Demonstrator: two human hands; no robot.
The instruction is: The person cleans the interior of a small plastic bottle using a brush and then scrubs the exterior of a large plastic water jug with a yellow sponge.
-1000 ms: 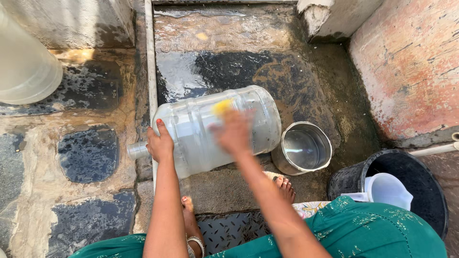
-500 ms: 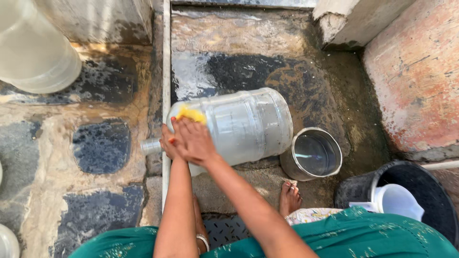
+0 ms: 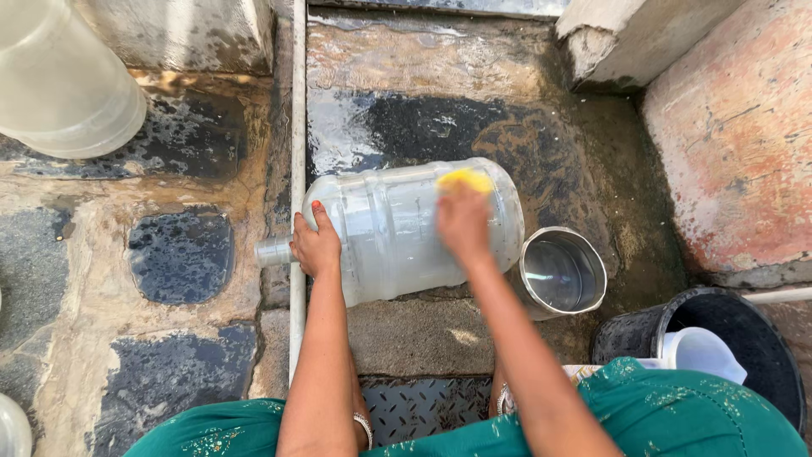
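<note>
Wet stone paving [image 3: 101, 288] lies under us, dark in patches, with a white pipe [image 3: 297, 127] running up it. Nearest, our left hand [image 3: 316, 245] grips the shoulder of the large clear water jug [image 3: 397, 233], fingers curled beside its neck; the jug lies on its side across the pipe. Our right hand [image 3: 461, 222] presses a yellow sponge [image 3: 464, 178] against the jug's upper side, fingers closed over it. Half a second ago that hand was down by the neck next to the left; it has since swept toward the base. A steel pot [image 3: 562, 272] touches the jug's base; the black bucket [image 3: 761, 338] is partly cut off, and our right fingers blur.
</note>
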